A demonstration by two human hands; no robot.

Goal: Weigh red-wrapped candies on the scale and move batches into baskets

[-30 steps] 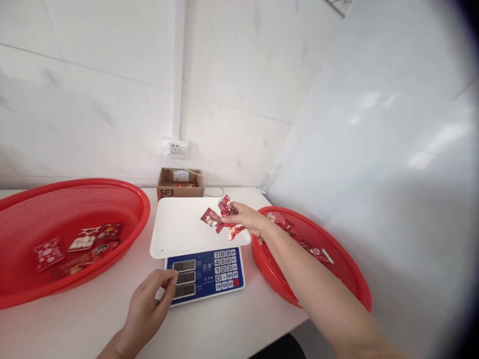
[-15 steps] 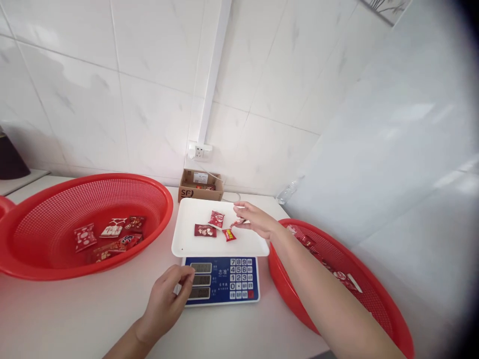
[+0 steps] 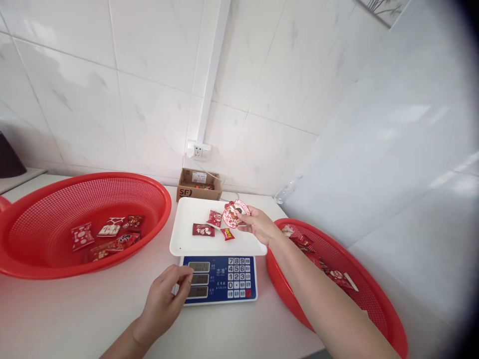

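Note:
My right hand is closed on a roundish, flat red-and-white printed packet and holds it above the right part of a white weighing tray. Under it on the tray lie a pink-red snack packet, a dark red packet and a small red-and-yellow candy. My left hand has its fingers curled, thumb and index close together, at the left edge of the blue scale panel. Nothing shows between those fingers. The panel has keys and digit displays.
A red mesh basket with several packets stands on the left. Another red basket with packets is on the right, under my right forearm. Behind the tray are a cardboard box, a wall socket and a clear plastic item.
My right hand has turned the packet so that its printed round face shows, over the tray. The top display digits have changed. My left hand stays nearly still.

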